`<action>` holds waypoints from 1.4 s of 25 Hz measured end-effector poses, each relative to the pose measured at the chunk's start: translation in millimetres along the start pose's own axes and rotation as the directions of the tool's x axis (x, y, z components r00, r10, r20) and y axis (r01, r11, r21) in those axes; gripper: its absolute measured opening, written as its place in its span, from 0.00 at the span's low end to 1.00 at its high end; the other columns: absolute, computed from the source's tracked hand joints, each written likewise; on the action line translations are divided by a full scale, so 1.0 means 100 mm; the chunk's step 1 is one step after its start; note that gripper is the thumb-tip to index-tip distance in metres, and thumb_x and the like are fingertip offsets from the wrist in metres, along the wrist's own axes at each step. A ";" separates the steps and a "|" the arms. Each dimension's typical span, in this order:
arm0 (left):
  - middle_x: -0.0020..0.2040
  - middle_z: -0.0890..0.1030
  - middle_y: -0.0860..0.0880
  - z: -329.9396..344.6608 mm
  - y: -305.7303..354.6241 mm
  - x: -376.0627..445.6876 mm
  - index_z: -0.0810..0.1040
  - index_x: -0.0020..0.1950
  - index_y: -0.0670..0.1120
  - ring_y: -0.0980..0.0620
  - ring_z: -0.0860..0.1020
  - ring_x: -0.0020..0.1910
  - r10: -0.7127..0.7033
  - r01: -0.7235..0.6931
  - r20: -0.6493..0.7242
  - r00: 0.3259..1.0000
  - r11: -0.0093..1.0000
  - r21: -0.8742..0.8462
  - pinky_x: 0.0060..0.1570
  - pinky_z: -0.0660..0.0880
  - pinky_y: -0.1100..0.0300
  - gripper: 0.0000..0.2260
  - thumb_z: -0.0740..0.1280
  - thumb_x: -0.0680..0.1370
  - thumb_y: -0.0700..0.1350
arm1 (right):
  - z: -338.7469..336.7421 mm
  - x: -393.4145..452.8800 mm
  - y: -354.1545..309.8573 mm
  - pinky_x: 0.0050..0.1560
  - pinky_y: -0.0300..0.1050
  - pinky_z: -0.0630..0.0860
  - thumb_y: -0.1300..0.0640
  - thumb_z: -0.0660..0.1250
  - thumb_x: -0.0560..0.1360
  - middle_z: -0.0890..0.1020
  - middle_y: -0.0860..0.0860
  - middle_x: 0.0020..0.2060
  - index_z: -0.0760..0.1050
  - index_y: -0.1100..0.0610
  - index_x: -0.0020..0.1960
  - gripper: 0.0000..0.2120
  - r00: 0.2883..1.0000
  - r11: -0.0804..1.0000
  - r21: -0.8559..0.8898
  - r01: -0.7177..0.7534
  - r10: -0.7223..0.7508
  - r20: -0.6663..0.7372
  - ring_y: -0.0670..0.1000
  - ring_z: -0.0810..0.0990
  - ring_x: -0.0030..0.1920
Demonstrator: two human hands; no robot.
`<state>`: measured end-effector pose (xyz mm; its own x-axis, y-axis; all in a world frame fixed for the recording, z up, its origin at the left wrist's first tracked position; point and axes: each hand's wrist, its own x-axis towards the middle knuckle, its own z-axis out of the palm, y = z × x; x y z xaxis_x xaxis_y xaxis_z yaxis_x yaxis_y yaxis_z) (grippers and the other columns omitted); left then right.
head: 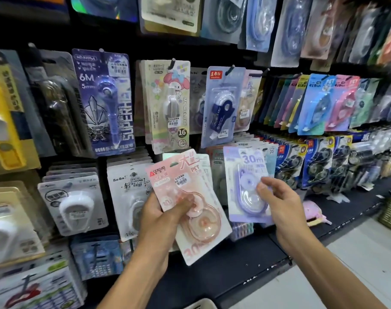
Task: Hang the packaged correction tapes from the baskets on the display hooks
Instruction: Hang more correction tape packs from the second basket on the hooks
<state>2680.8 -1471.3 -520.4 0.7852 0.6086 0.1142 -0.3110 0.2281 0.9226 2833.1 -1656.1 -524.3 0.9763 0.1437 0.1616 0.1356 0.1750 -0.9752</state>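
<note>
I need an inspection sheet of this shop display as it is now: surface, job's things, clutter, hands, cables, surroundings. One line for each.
Surface: dark display wall with hooks, full of hanging packages; dark base shelf below.
Job's things: pink correction tape packs, several fanned together; purple correction tape pack, marked 30m.
Clutter: pink item lying on the base shelf at right.
Hands: left hand grips the pink correction tape packs; right hand pinches the purple correction tape pack by its blister.
Cables: nothing seen.
Surroundings: woven basket at right edge; light floor.
</note>
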 end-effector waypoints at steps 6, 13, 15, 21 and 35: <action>0.50 0.89 0.49 -0.10 0.03 -0.02 0.81 0.59 0.49 0.50 0.87 0.48 0.068 -0.068 0.002 0.998 0.998 -0.001 0.39 0.82 0.64 0.23 0.77 0.63 0.46 | -0.13 0.14 0.05 0.44 0.25 0.74 0.54 0.72 0.78 0.85 0.34 0.49 0.84 0.42 0.52 0.08 0.975 0.951 -0.280 0.133 -0.074 0.210 0.32 0.80 0.50; 0.51 0.88 0.47 -0.11 0.06 -0.01 0.81 0.58 0.50 0.48 0.87 0.49 0.052 -0.052 0.000 0.999 0.996 -0.073 0.39 0.83 0.59 0.24 0.78 0.63 0.46 | -0.09 0.24 0.10 0.42 0.34 0.76 0.58 0.76 0.74 0.87 0.44 0.43 0.86 0.49 0.43 0.04 0.996 0.994 -0.100 0.055 -0.061 -0.065 0.40 0.84 0.46; 0.52 0.88 0.47 -0.10 0.08 -0.01 0.81 0.58 0.50 0.47 0.87 0.49 0.050 -0.049 0.014 0.999 0.997 -0.068 0.40 0.84 0.56 0.24 0.78 0.62 0.47 | -0.07 0.25 0.10 0.41 0.31 0.75 0.57 0.75 0.74 0.87 0.44 0.45 0.85 0.48 0.44 0.04 0.997 0.990 -0.137 0.044 -0.052 -0.053 0.42 0.84 0.49; 0.48 0.89 0.51 -0.01 0.09 0.00 0.80 0.57 0.49 0.50 0.88 0.47 0.093 -0.092 -0.036 0.995 0.996 0.019 0.39 0.84 0.57 0.23 0.79 0.63 0.46 | 0.19 -0.01 0.06 0.71 0.51 0.70 0.43 0.70 0.77 0.70 0.41 0.73 0.74 0.42 0.68 0.20 0.948 0.838 -0.497 0.226 -0.071 0.311 0.41 0.68 0.73; 0.50 0.89 0.51 0.02 0.02 0.04 0.81 0.56 0.49 0.52 0.87 0.48 0.055 -0.057 0.045 0.997 0.997 0.047 0.40 0.82 0.63 0.13 0.73 0.77 0.35 | -0.19 0.19 0.11 0.31 0.38 0.80 0.56 0.76 0.68 0.87 0.56 0.48 0.84 0.56 0.51 0.12 0.993 0.998 0.038 -0.052 0.048 0.110 0.49 0.86 0.39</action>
<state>2684.4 -1469.9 -516.9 0.7901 0.5857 0.1811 -0.3296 0.1568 0.9310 2856.3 -1669.8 -534.4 0.9574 0.2577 0.1305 0.0782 0.2037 -0.9759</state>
